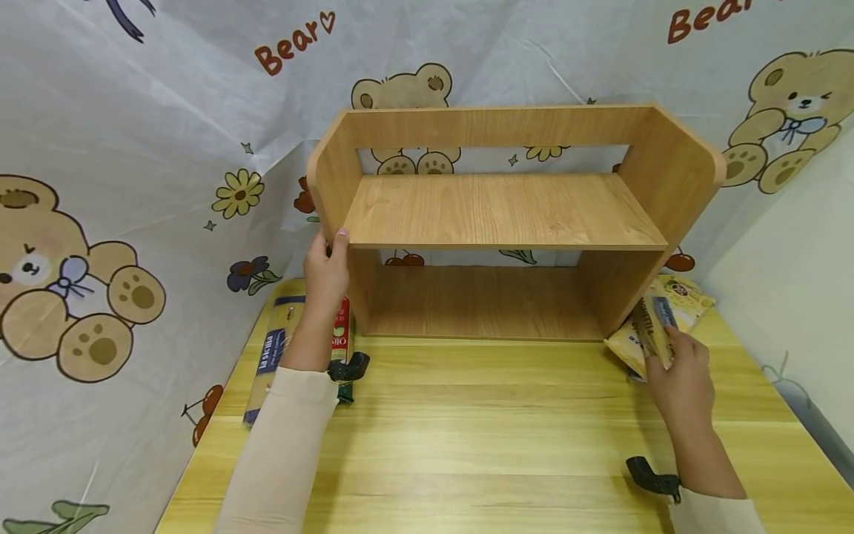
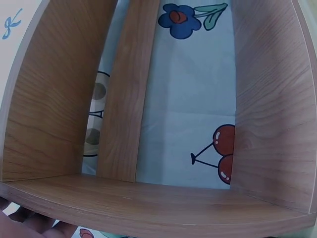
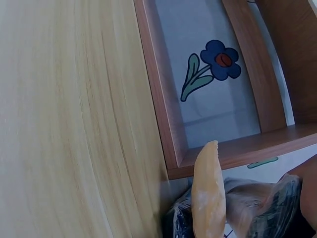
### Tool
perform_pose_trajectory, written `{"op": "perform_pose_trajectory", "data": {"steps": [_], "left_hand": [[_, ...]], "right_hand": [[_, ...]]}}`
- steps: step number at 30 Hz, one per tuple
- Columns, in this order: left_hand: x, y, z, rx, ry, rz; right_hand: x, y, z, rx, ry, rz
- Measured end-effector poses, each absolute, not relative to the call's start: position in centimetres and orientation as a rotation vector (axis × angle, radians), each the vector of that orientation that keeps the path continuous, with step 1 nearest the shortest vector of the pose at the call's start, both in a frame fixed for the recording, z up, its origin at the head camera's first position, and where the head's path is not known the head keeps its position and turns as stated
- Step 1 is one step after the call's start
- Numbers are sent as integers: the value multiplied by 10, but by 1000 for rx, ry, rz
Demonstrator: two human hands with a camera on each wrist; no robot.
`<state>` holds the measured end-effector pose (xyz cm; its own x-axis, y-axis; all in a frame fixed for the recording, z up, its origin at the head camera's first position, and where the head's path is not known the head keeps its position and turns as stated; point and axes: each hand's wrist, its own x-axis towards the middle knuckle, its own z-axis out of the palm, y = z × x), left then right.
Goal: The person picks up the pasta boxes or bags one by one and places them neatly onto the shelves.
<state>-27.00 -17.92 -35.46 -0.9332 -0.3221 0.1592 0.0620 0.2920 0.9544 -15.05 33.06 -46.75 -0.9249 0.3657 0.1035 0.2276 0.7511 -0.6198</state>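
A two-tier wooden shelf (image 1: 507,211) stands on the table against the patterned backdrop. My left hand (image 1: 326,278) grips the shelf's left side panel, its thumb at the front edge; in the left wrist view some left fingers (image 2: 37,225) show beside the panel. To the right of the shelf, my right hand (image 1: 683,378) holds a yellow packet with a blue label (image 1: 657,322), thumb on the near side. Other yellow packets (image 1: 687,297) lie around and behind it. In the right wrist view, clear plastic wrapping (image 3: 270,198) shows beside the thumb (image 3: 208,193).
Left of the shelf lie a long yellow packet with a blue label (image 1: 270,356) and a red and green package (image 1: 342,334), partly behind the left forearm. The light wooden table (image 1: 494,430) extends in front. A white wall (image 1: 794,282) borders the right side.
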Motion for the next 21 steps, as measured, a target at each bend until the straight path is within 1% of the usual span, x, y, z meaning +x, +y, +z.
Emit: {"op": "perform_pose_trajectory", "data": {"steps": [21], "left_hand": [[-269,-178,-354,277,-2252,-1708]], "right_hand": [[-144,328,-440,-453,-2365,951]]}}
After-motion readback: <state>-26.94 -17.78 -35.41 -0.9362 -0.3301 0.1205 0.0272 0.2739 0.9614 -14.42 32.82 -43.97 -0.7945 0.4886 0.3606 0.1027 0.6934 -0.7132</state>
